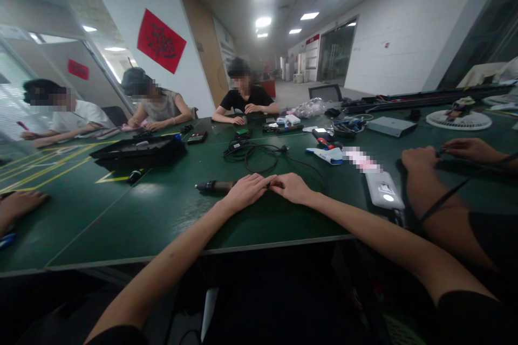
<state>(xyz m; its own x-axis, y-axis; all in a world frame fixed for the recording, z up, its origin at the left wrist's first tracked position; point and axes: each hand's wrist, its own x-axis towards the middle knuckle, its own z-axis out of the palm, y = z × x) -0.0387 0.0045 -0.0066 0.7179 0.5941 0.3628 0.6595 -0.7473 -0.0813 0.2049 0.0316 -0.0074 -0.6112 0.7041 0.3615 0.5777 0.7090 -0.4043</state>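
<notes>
An electric screwdriver [222,186] with a black nose and a brownish body lies on the green table, its tip pointing left. My left hand [247,192] is closed over the rear part of its body, fingers reaching toward my right hand. Fingertips pinched, my right hand [293,188] meets the left one at the tool's tail end. Something small and dark sits between those fingers, too hidden to name. Just beyond both hands, a coiled black power cable [259,157] with a plug lies on the table.
A black tray-like housing [140,151] lies to the left. On the right are a white power bank-like device [384,190], a blue-and-white packet [325,156] and a grey box [392,126]. Co-workers' hands [421,159] work close by at right; another hand [25,202] rests at left.
</notes>
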